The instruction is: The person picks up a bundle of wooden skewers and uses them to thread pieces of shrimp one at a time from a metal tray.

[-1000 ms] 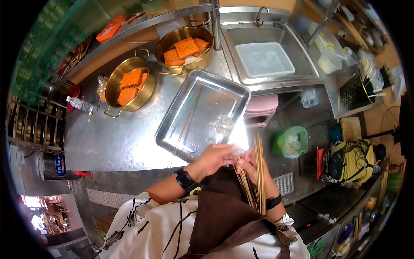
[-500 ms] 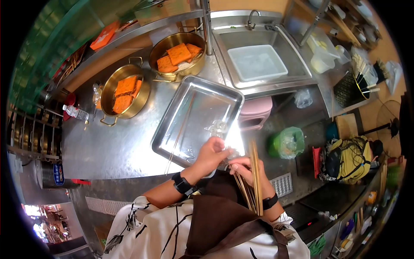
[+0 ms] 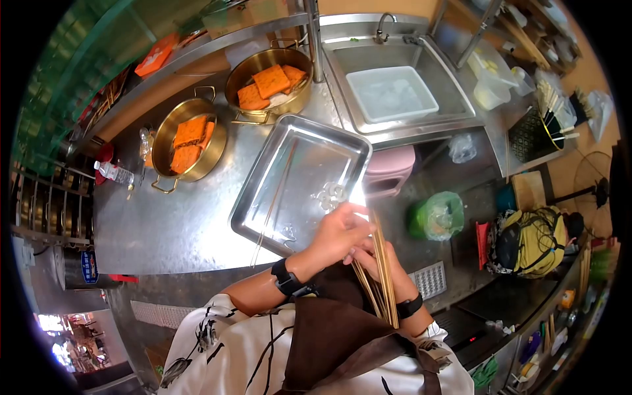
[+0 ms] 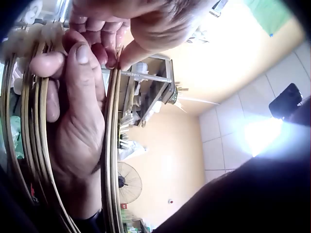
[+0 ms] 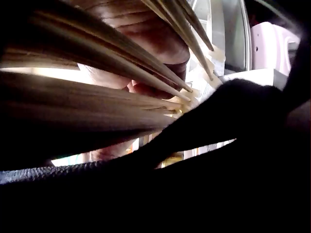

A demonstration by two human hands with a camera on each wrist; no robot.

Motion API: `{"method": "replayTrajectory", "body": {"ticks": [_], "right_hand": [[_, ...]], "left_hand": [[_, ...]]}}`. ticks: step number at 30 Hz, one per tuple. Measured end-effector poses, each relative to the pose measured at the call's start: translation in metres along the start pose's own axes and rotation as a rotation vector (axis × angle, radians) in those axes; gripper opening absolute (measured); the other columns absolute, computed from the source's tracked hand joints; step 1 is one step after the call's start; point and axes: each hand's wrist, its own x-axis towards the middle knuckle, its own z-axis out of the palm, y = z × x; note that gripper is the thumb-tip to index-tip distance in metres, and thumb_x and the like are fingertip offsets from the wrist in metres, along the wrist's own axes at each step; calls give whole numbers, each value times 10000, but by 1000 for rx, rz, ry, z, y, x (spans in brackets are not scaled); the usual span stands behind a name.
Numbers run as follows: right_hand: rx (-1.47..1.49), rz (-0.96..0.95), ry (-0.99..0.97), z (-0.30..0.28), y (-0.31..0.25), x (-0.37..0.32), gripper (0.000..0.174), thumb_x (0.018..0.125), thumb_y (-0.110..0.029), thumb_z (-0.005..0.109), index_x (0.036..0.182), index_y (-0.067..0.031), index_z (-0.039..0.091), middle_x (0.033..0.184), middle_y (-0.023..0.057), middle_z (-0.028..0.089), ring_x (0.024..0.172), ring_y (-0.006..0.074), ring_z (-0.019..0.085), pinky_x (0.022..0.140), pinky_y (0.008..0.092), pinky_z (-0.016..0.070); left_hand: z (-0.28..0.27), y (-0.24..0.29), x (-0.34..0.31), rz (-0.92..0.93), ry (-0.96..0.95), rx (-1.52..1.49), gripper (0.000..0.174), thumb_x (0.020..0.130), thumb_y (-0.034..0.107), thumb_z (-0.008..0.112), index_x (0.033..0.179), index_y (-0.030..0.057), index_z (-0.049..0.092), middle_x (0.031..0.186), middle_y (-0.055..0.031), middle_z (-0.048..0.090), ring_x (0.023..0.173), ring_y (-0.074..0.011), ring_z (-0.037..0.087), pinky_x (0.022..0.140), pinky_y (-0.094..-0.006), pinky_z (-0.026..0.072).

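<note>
Head view: the left hand [image 3: 341,236] meets the right hand [image 3: 380,264] beside the steel tray [image 3: 260,220], at the worktop's [image 3: 158,243] front edge; skewers [image 3: 384,280] slant towards the body.
Left wrist view: the left grip pinches skewer ends; the right grip curls round others, pale pieces [image 4: 48,33] at their tips.
Right wrist view: skewers, partly shadowed.

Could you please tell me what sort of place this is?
It looks like a commercial kitchen, perhaps a small eatery's or a food stall's: there is a steel sink, two brass-coloured pots of orange slabs on the metal counter, and bunches of thin sticks.
</note>
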Motion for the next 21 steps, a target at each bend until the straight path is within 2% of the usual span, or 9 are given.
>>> {"method": "replayTrajectory", "body": {"ticks": [3, 7, 8, 10, 11, 13, 15, 17, 21], "right_hand": [[-25, -17, 5, -1, -4, 0, 142, 893, -66, 553, 968, 16, 640, 764, 52, 650, 708, 102, 591, 653, 237, 462], [122, 94, 32, -1, -4, -1, 169, 917, -98, 525, 968, 19, 635, 750, 41, 647, 707, 93, 581, 645, 231, 455], [141, 108, 53, -3, -2, 0, 188, 928, -116, 510, 969, 21, 633, 745, 41, 648, 681, 80, 559, 622, 223, 442], [222, 111, 65, -4, 3, -1, 223, 946, -138, 480, 980, 26, 629, 739, 50, 655, 601, 47, 472, 556, 199, 392], [224, 111, 58, -4, 0, 0, 223, 946, -138, 480, 980, 26, 629, 739, 50, 655, 601, 47, 472, 556, 199, 392], [274, 125, 47, -5, -9, 0, 217, 942, -127, 479, 991, 20, 631, 741, 58, 658, 561, 38, 410, 533, 189, 361], [264, 126, 12, -7, -5, 0, 201, 925, -115, 507, 1013, 22, 624, 737, 62, 656, 585, 48, 464, 558, 195, 384], [188, 29, -20, -5, -3, -2, 199, 905, -111, 544, 1031, 26, 612, 733, 65, 653, 629, 65, 524, 589, 205, 407], [175, 145, -26, -11, 12, -3, 207, 890, -102, 566, 1047, 29, 601, 717, 59, 644, 669, 82, 564, 616, 216, 422]], "left_hand": [[-2, -3, 0, -12, 14, 3, 283, 856, 22, 600, 1099, 16, 456, 794, -85, 587, 637, -134, 608, 371, -237, 442], [-16, -5, -6, 66, -18, -128, 282, 845, 15, 613, 1091, 24, 475, 767, -59, 587, 685, -119, 603, 536, -245, 482], [-19, -4, -7, 75, -50, -184, 275, 843, 15, 618, 1084, 26, 486, 766, -53, 594, 704, -114, 603, 602, -247, 489], [-25, -8, -7, 51, -17, -141, 266, 840, 16, 622, 1074, 25, 495, 771, -53, 604, 717, -114, 603, 638, -242, 483], [-28, -11, -7, 27, 8, -99, 256, 838, 18, 627, 1063, 24, 504, 776, -52, 614, 731, -113, 603, 674, -238, 477], [-33, -17, -5, 26, 11, -114, 254, 836, 21, 631, 1059, 22, 508, 791, -57, 621, 734, -116, 602, 674, -236, 478], [-37, -23, -3, 25, 11, -133, 253, 834, 24, 636, 1054, 20, 512, 805, -61, 629, 737, -118, 602, 675, -234, 480], [-44, -28, 0, 0, -69, -103, 255, 844, 28, 617, 1075, 17, 508, 832, -67, 630, 765, -121, 603, 681, -238, 484], [-92, -59, 24, 28, 41, -31, 234, 868, 50, 582, 1089, 20, 513, 886, -72, 628, 799, -119, 597, 690, -253, 492]]}}
